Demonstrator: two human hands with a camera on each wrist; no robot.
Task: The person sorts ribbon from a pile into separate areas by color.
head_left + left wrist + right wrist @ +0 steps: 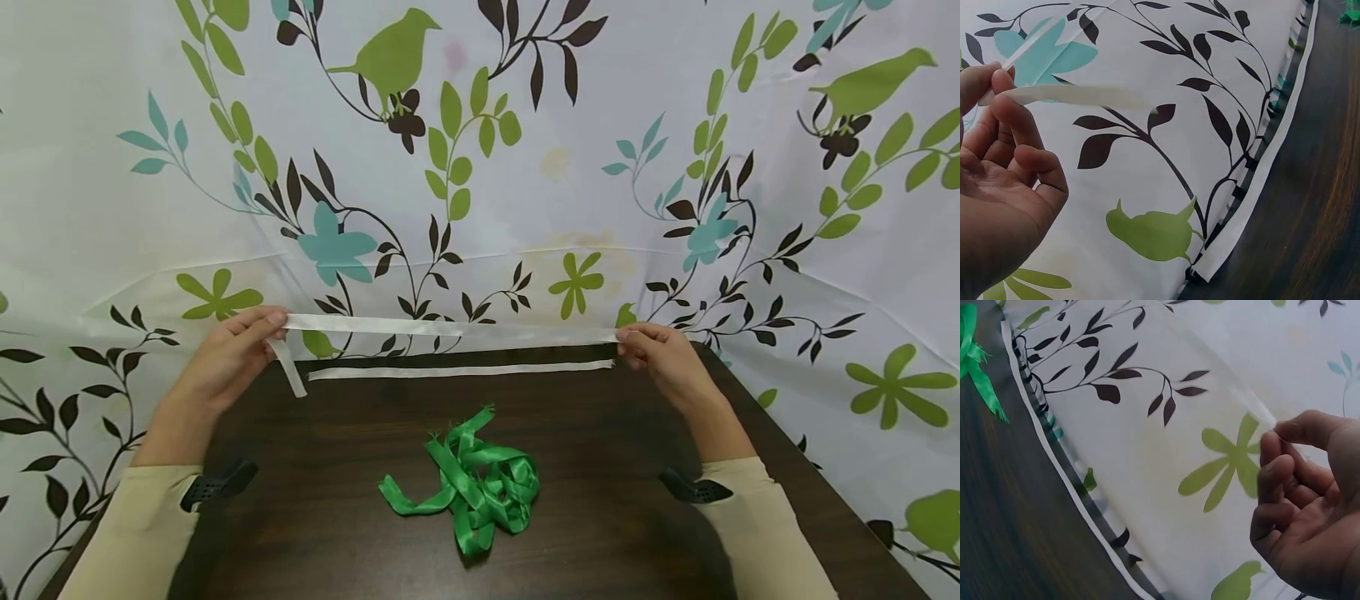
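Note:
A white ribbon (367, 324) is stretched nearly level between both hands, above the table's far edge. Its left end is pinched between thumb and finger of my left hand (234, 357), and a short tail (288, 368) hangs below. My right hand (663, 358) pinches the other end; in the right wrist view, thumb and forefinger of the right hand (1310, 500) meet on it. The right half looks thinner and more see-through. Below it, a second white ribbon (457, 371) lies along the back of the table. A tangled green ribbon (487, 487) lies nearer, between the forearms.
The dark wooden table (337, 467) carries the ribbons. A white cloth (525, 192) printed with leaves, birds and flowers hangs behind it and along its sides. Dark straps with small devices (217, 486) sit on both sleeved wrists.

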